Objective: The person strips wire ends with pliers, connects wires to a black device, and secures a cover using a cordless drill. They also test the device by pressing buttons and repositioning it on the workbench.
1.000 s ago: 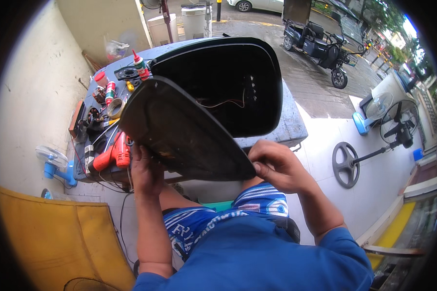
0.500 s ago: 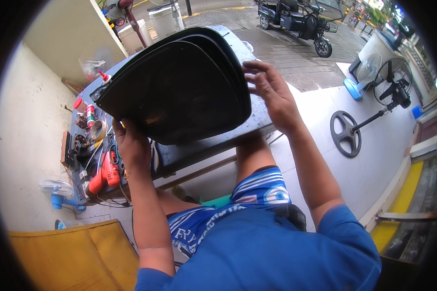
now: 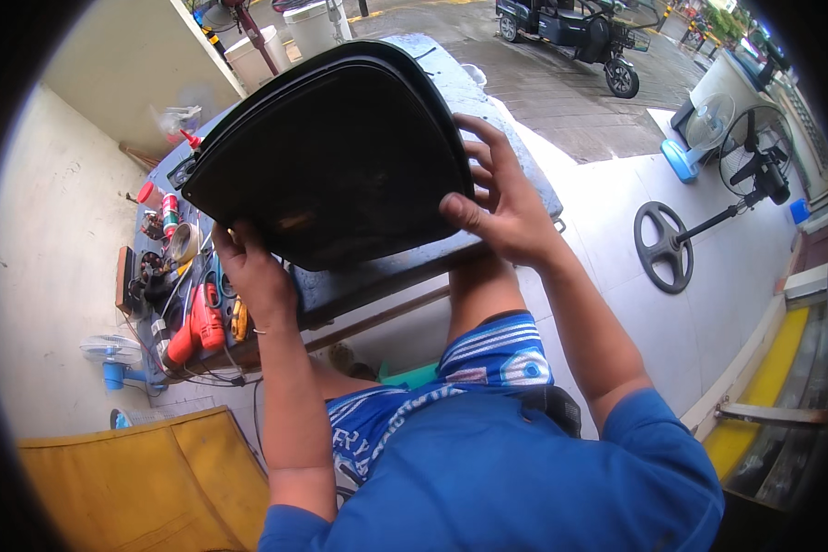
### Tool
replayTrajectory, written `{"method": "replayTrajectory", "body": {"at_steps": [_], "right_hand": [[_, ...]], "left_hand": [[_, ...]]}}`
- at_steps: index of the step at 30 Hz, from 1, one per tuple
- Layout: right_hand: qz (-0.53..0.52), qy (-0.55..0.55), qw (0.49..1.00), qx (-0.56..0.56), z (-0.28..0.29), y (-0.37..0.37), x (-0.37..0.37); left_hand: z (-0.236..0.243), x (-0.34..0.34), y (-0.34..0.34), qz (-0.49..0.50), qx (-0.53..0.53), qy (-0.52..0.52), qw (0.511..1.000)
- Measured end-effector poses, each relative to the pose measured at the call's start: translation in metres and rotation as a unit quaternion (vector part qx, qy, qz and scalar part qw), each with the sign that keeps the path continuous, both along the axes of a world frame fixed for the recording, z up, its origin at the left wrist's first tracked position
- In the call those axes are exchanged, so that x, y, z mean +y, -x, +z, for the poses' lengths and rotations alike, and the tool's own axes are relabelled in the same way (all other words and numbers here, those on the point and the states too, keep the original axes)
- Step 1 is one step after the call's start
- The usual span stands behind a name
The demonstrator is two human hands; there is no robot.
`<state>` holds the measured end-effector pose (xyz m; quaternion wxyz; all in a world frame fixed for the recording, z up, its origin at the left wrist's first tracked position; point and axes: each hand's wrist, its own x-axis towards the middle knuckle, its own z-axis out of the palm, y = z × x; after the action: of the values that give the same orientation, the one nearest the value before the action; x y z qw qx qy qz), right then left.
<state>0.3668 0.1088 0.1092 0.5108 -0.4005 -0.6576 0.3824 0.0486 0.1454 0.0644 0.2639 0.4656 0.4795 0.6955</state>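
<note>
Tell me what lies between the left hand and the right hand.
In the head view, a black panel lies between the left hand and the right hand, spanning most of that stretch.

The black, rounded plastic shell (image 3: 331, 170) is above the blue-grey, flat worktable (image 3: 457, 85), perhaps touching it. Left of the shell lie a beige, ring-shaped tape roll (image 3: 184, 243) and a red, pistol-shaped plastic tool (image 3: 206, 324); behind it, a white, cylindrical plastic bucket (image 3: 317, 26); right, a black, wheel-based standing fan (image 3: 771, 187).
</note>
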Motion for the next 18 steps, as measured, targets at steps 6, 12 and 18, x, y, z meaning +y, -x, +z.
{"method": "replayTrajectory", "body": {"at_steps": [6,12,18], "right_hand": [[-0.081,-0.107,0.983,-0.126,0.006,0.020,0.015],[-0.136,-0.165,0.963,-0.165,0.001,0.027,0.023],[-0.119,-0.136,0.976,-0.121,-0.012,0.020,0.028]], "left_hand": [[-0.010,0.007,-0.011,0.215,0.203,-0.021,0.955],[-0.015,0.013,-0.012,0.241,0.194,-0.010,0.951],[-0.013,0.015,-0.018,0.270,0.187,-0.048,0.943]]}}
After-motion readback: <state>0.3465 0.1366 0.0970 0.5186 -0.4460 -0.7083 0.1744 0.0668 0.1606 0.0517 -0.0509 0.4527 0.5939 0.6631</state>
